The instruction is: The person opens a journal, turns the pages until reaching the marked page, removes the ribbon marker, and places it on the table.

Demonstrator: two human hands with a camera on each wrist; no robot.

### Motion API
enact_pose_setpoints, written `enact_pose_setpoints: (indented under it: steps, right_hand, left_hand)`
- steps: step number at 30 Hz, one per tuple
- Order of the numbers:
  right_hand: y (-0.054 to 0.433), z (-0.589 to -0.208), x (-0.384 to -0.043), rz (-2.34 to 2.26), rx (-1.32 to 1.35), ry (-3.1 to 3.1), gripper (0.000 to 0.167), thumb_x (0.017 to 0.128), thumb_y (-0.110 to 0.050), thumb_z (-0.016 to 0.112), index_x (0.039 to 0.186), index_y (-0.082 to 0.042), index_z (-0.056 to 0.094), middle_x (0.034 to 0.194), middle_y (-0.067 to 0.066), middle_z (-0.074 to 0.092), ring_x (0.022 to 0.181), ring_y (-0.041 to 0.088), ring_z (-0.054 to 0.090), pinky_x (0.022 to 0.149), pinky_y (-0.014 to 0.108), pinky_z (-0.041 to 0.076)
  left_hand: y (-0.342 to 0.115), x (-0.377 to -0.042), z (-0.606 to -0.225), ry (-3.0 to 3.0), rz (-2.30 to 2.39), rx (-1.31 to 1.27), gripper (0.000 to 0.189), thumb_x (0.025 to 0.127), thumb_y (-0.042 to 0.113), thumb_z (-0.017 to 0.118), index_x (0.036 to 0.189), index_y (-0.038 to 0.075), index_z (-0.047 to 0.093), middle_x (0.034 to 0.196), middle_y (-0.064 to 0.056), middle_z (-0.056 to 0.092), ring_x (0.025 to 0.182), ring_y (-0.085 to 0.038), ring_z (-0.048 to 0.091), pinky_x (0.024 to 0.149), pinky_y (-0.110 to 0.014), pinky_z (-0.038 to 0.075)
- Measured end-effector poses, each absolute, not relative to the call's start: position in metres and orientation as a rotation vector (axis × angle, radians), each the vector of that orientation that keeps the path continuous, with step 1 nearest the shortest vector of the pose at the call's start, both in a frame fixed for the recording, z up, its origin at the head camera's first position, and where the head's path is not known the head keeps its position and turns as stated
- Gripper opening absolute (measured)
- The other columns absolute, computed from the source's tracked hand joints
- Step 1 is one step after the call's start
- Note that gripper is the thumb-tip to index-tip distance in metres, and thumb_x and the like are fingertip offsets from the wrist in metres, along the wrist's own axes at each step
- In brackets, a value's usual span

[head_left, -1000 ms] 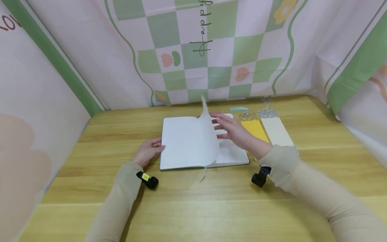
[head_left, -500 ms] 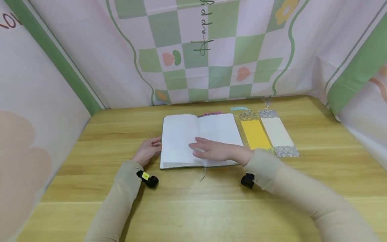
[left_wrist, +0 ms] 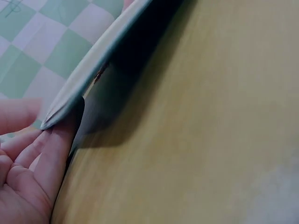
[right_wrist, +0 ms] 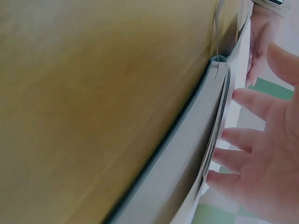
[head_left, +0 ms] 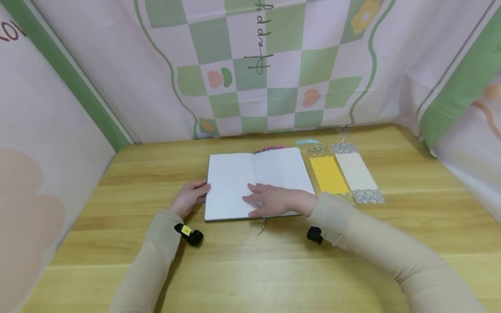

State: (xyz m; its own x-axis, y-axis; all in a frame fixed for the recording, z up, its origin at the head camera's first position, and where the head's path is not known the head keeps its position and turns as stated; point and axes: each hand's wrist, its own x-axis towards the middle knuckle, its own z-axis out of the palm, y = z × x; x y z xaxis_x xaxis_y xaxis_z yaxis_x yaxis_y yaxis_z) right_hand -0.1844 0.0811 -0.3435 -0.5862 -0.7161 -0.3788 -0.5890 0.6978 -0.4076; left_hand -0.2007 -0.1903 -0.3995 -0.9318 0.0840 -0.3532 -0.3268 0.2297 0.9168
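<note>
An open notebook [head_left: 231,187] with white pages and a dark green cover lies on the wooden table, its ribbon marker [head_left: 263,227] hanging out at the near edge. My left hand [head_left: 189,198] grips the notebook's left edge, with fingers under the cover [left_wrist: 77,109] and the thumb above. That side of the cover is tilted up off the table in the left wrist view. Over the lower middle of the spread, my right hand [head_left: 275,201] has its fingers spread and nearly straight; the fingertips [right_wrist: 236,94] are right at the page surface.
Right of the notebook lie a yellow bookmark [head_left: 329,175] with lace ends and a cream bookmark [head_left: 359,176]. A light blue tassel [head_left: 308,141] is behind them. Something pink [head_left: 272,148] pokes out past the notebook's far edge. A checked curtain [head_left: 254,93] hangs behind the table [head_left: 250,278].
The page that stood upright has been turned over to the left and now lies flat. My right hand moved left and nearer, down onto the spread. My left hand stayed at the left edge.
</note>
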Motion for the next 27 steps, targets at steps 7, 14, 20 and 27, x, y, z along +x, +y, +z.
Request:
enact_pose_setpoints:
  steps: [7, 14, 20, 27]
  right_hand:
    - [0.079, -0.343, -0.183, -0.289, -1.011, 2.394, 0.064, 0.095, -0.045, 0.052, 0.146, -0.012, 0.036, 0.157, 0.018, 0.012, 0.144, 0.036, 0.012, 0.118, 0.048, 0.016]
    - [0.084, -0.340, -0.189, -0.289, -0.993, 2.387, 0.060, 0.095, -0.042, 0.052, 0.146, -0.015, 0.037, 0.158, 0.011, 0.014, 0.145, 0.030, 0.013, 0.118, 0.052, 0.015]
    - [0.094, -0.335, -0.206, -0.205, -0.896, 2.471, 0.061, 0.091, -0.037, 0.059, 0.145, -0.014, 0.039, 0.155, 0.013, 0.024, 0.142, 0.035, 0.020, 0.112, 0.065, 0.012]
    - [0.117, -0.343, -0.241, -0.202, -0.729, 2.541, 0.073, 0.084, -0.032, 0.070, 0.146, -0.012, 0.037, 0.155, 0.017, 0.020, 0.142, 0.039, 0.018, 0.110, 0.069, 0.007]
  left_hand:
    - [-0.191, -0.200, -0.403, 2.239, 1.707, -0.170, 0.052, 0.094, 0.007, 0.056, 0.142, -0.001, 0.038, 0.127, -0.023, 0.053, 0.108, -0.019, 0.054, 0.102, -0.037, 0.045]
    - [-0.190, -0.201, -0.404, 2.249, 1.693, -0.145, 0.057, 0.090, 0.004, 0.061, 0.142, -0.002, 0.038, 0.124, -0.023, 0.056, 0.107, -0.020, 0.056, 0.098, -0.034, 0.048]
    - [-0.191, -0.203, -0.405, 2.258, 1.679, -0.169, 0.055, 0.090, 0.004, 0.062, 0.141, 0.000, 0.041, 0.121, -0.018, 0.058, 0.102, -0.016, 0.056, 0.094, -0.029, 0.050]
    - [-0.192, -0.200, -0.402, 2.249, 1.723, -0.104, 0.057, 0.087, 0.005, 0.066, 0.138, -0.004, 0.043, 0.114, -0.017, 0.062, 0.100, -0.016, 0.057, 0.093, -0.030, 0.051]
